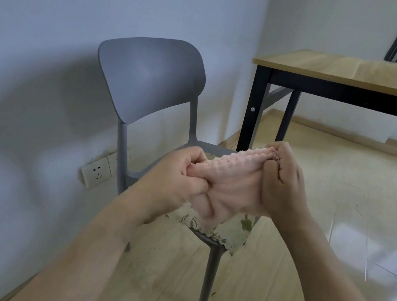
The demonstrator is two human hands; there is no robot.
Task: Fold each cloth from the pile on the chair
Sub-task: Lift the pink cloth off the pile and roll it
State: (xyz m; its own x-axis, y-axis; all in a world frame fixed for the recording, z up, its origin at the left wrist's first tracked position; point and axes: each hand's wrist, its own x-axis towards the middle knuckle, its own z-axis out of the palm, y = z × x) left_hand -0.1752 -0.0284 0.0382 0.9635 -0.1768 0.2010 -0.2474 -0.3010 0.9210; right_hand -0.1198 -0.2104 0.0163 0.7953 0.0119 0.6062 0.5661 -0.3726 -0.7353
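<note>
Holding the pink cloth (231, 188) stretched above the chair (149, 78), the left hand (178, 173) is clamped on its left edge and the right hand (281, 181) is pinched on its right top corner. The lower part hangs loose and bunched, so a crooked fold could be produced if the corners are not matched. A slip could be caused by the small pinch at the right grip, and the cloth would then be dropped on the patterned cloth (227, 229) lying on the seat, apparently the rest of the pile. Open room is offered over the floor on the near right. The desk (346, 69) stands far right, well apart; the wall is close on the left.
</note>
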